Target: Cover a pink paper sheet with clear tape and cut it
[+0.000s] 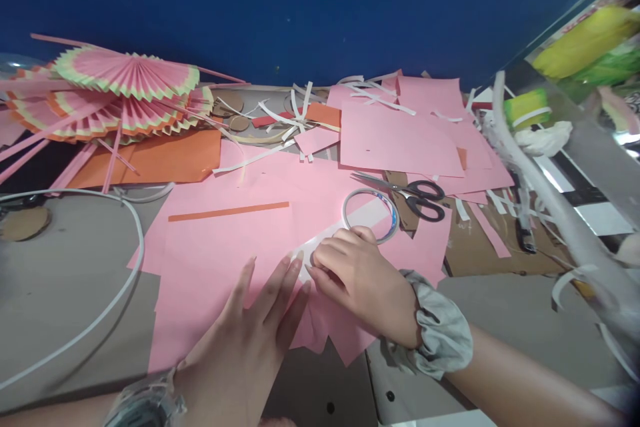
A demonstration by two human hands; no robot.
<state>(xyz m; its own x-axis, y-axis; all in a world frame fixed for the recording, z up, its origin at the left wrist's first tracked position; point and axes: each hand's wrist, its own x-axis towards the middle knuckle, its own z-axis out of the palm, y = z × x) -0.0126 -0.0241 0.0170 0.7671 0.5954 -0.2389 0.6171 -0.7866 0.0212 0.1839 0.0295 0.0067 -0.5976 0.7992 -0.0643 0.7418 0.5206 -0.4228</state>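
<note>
On my left, pink pleated fans (134,73) with green and orange zigzag edges lay stacked partly over an orange sheet (170,159), near a white hoop (143,240) and a brown cardboard disc (25,223) on the grey table (500,320). Ahead, white paper strips (300,121) lay tangled before a blue wall (300,7). On my right I had a brown cardboard piece (467,253) and a yellow-green bundle (524,105).

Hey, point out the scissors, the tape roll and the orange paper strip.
Scissors (405,189), head view: where blades meet handles.
Tape roll (393,212), head view: right side of its ring.
Orange paper strip (229,211), head view: mid-length.
</note>
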